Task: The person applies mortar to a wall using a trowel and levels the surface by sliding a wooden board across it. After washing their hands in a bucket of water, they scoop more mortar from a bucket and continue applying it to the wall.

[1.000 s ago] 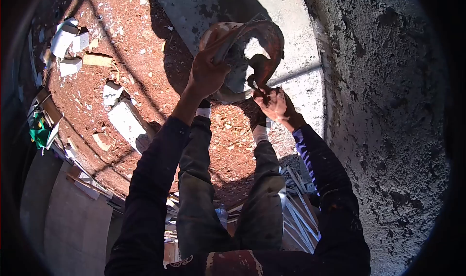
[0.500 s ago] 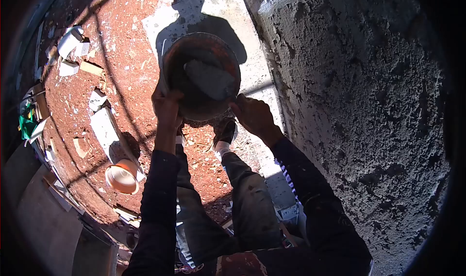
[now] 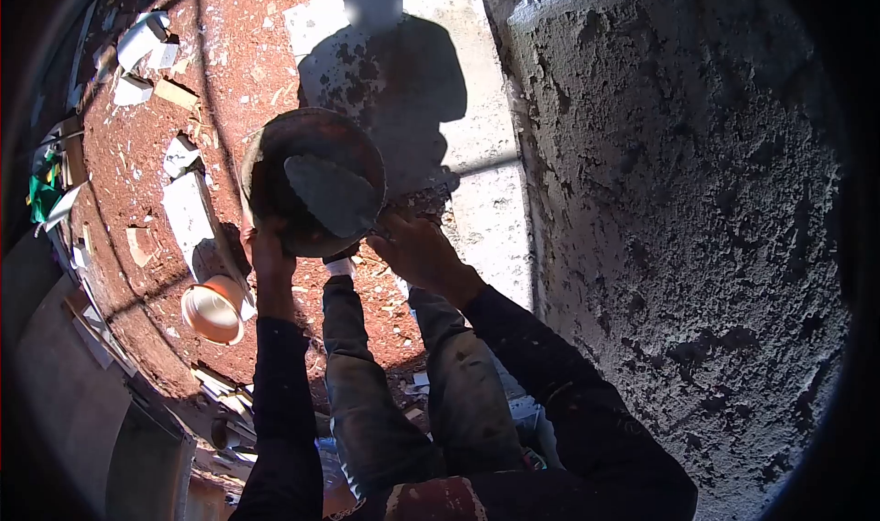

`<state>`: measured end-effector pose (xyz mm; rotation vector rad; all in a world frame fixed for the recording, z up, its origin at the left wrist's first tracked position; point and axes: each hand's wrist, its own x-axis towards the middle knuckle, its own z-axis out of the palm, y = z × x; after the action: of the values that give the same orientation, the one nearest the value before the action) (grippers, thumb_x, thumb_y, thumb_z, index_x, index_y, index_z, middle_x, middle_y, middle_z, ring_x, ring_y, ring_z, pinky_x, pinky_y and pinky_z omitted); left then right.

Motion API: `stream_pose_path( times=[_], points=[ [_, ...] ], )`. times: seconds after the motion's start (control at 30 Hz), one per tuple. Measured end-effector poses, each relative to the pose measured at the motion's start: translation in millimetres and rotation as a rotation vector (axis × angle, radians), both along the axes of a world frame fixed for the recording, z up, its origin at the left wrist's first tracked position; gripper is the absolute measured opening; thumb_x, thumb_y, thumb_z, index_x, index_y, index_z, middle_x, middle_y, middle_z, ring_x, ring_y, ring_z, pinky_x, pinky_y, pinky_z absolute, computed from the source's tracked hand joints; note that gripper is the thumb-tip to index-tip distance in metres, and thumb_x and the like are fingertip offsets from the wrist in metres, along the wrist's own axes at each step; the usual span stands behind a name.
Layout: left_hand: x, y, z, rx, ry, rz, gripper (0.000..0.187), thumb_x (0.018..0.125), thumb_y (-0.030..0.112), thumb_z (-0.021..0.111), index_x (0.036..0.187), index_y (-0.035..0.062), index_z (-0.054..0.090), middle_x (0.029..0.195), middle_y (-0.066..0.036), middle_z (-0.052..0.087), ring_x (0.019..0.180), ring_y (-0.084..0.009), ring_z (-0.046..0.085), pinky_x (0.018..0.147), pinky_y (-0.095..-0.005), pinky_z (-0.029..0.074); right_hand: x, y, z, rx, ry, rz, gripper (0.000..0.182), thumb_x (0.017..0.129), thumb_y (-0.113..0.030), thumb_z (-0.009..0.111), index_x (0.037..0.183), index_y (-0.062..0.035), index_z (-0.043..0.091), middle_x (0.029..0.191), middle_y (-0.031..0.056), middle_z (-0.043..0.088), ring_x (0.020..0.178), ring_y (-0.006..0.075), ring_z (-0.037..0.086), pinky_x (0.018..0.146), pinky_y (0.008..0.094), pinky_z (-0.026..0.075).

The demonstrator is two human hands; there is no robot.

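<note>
A round, mortar-stained bucket [image 3: 316,122] hangs in front of my legs, its dark mouth turned up toward me. My left hand [image 3: 268,246] is closed on the near left side of its rim. Across the opening lies the pale grey, pointed blade of a trowel [image 3: 332,196]. Its wide end reaches the right rim beside my right hand [image 3: 417,253], which is closed with the fingers curled there. The trowel's handle is hidden, seemingly inside that fist. The depth of the bucket is in shadow, so its contents are hard to make out.
A rough grey plastered wall [image 3: 678,228] rises on the right, beside a pale concrete strip [image 3: 481,200] bearing my shadow. On the reddish ground at left are an orange pot-like container [image 3: 213,310], a white board [image 3: 190,223] and scattered broken pieces [image 3: 133,90].
Both hands have moved left and toward my body, carrying the bucket and trowel with them. My view has shifted slightly, and my shadow now falls clear of the bucket, up to its right.
</note>
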<state>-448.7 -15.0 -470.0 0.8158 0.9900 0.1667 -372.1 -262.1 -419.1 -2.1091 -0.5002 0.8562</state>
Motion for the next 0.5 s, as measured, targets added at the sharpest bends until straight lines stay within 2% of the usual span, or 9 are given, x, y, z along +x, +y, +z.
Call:
stream_pose_path(
  times=[0.07,0.1,0.13,0.2,0.27,0.3,0.33,0.4,0.5],
  points=[
    [-33.4,15.3,-2.0,0.214,-0.007,0.028,0.045,0.074,-0.012,0.053,0.115,0.0053,0.06,0.094,-0.006,0.065,0.079,-0.0182,0.064,0.072,-0.031,0.056,-4.2,12.4,-17.8,0.256,0.079,-0.035,0.034,0.089,-0.03,0.063,0.106,-0.001,0.057,0.077,0.0221,0.065,0.078,0.0416,0.065,0.071,0.0496,0.052],
    [-50.6,21.5,-3.2,0.267,-0.03,0.028,0.043,0.075,-0.009,0.056,0.115,0.0067,0.061,0.09,-0.004,0.066,0.076,-0.0173,0.064,0.067,-0.0304,0.055,4.5,11.2,-20.0,0.169,0.181,0.016,0.032,0.091,-0.03,0.062,0.1,-0.0004,0.06,0.074,0.0189,0.066,0.07,0.0333,0.067,0.066,0.0436,0.052],
    [-50.6,12.9,20.8,0.257,0.092,0.107,0.039,0.075,-0.006,0.06,0.112,0.0064,0.062,0.09,-0.004,0.066,0.073,-0.0169,0.064,0.066,-0.0302,0.054,14.7,3.7,-33.7,0.172,0.188,0.015,0.032,0.091,-0.03,0.062,0.1,-0.0004,0.06,0.074,0.0189,0.066,0.07,0.0333,0.067,0.066,0.0436,0.052],
    [-135.4,61.5,-33.4,0.447,0.293,0.071,0.033,0.075,-0.001,0.063,0.107,0.0051,0.064,0.091,-0.005,0.066,0.074,-0.0179,0.064,0.066,-0.0309,0.053,56.3,-22.7,-66.9,0.217,0.474,-0.039,0.028,0.093,-0.027,0.062,0.082,-0.0007,0.058,0.063,0.0076,0.057,0.052,0.0169,0.059,0.052,0.0336,0.049],
    [-118.9,36.4,7.5,0.581,0.247,0.058,0.031,0.074,0.001,0.066,0.105,0.0047,0.063,0.087,-0.004,0.065,0.074,-0.0135,0.061,0.068,-0.0278,0.051,110.4,-83.5,-102.6,0.266,0.765,-0.336,0.028,0.094,-0.027,0.059,0.079,-0.0034,0.058,0.061,0.0038,0.057,0.048,0.0126,0.057,0.043,0.0288,0.045],
    [-139.8,39.4,1.4,0.587,0.264,0.057,0.031,0.074,0.001,0.066,0.105,0.0047,0.063,0.087,-0.004,0.065,0.074,-0.0135,0.061,0.068,-0.0278,0.051,141.1,-120.8,-106.2,0.211,0.695,-0.51,0.027,0.094,-0.026,0.057,0.078,-0.0047,0.057,0.059,0.0021,0.055,0.048,0.0122,0.055,0.043,0.0266,0.045],
    [-172.3,46.8,-12.8,0.723,0.259,0.035,0.029,0.075,0.003,0.067,0.104,0.0046,0.063,0.086,-0.004,0.065,0.074,-0.0139,0.061,0.068,-0.0284,0.051,164.4,-152.6,-86.4,-0.1,0.425,-0.603,0.026,0.094,-0.026,0.056,0.082,-0.0033,0.059,0.06,0.002,0.055,0.048,0.0105,0.054,0.043,0.0258,0.045],
    [-183.7,45.2,-14.5,0.858,0.242,0.017,0.028,0.077,0.005,0.068,0.104,0.0046,0.063,0.086,-0.004,0.065,0.074,-0.0142,0.061,0.068,-0.0291,0.05,175.2,-178.7,18.8,-0.266,0.166,-0.571,0.032,0.095,-0.03,0.054,0.097,0.0004,0.063,0.055,0.0011,0.052,0.043,0.0079,0.047,0.041,0.0259,0.039],
    [-165.0,14.5,4.4,0.568,0.421,0.024,0.029,0.073,0.004,0.071,0.1,0.0053,0.062,0.083,-0.005,0.065,0.072,-0.0142,0.06,0.065,-0.0286,0.048,122.5,-175.3,144.8,-0.239,-0.039,-0.614,0.045,0.093,-0.04,0.061,0.108,0.0019,0.063,0.053,-0.001,0.048,0.043,0.0044,0.043,0.041,0.0227,0.033]
  ],
)
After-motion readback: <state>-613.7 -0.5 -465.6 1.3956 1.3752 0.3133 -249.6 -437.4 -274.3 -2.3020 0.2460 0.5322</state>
